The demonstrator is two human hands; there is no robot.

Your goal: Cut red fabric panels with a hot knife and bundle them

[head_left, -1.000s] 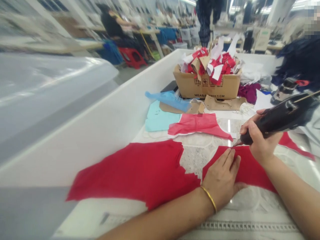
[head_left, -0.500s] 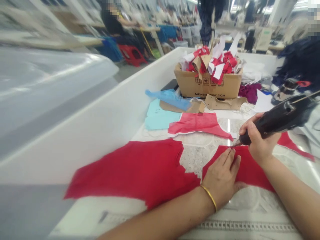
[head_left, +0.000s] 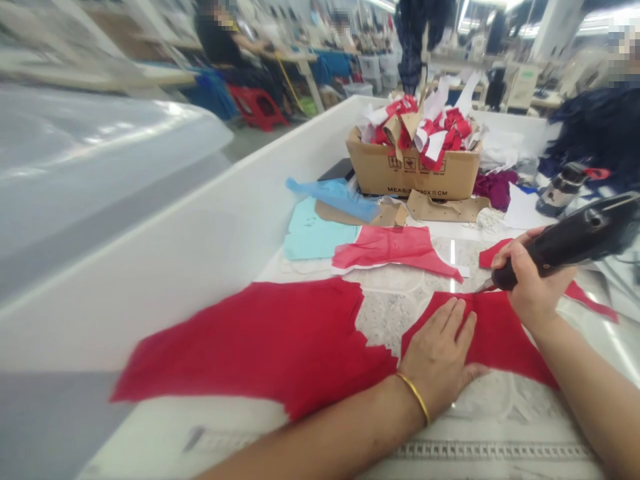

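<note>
My left hand (head_left: 440, 343), with a gold bangle at the wrist, lies flat with fingers stretched over a red fabric piece (head_left: 505, 330). My right hand (head_left: 535, 287) is wrapped around a black handheld power tool (head_left: 585, 230). Its thin metal tip meets the far edge of that piece, just beyond my left fingertips. To the left, a larger red fabric piece (head_left: 250, 343) with a stepped edge lies on the table. A pinkish-red piece (head_left: 390, 247) rests farther back, and a small red scrap (head_left: 493, 255) shows behind the tool.
A cardboard box (head_left: 415, 173) full of red and white scraps stands at the back. Before it lie blue sheer fabric (head_left: 335, 197), a light-blue sheet (head_left: 315, 237) and brown card (head_left: 445, 207). A white side wall (head_left: 200, 233) borders the left. A ruler strip (head_left: 490, 451) runs along the front.
The tool and my right hand have moved right along the red piece's far edge, away from my left fingertips. My left hand stays flat on the fabric. The view has shifted slightly.
</note>
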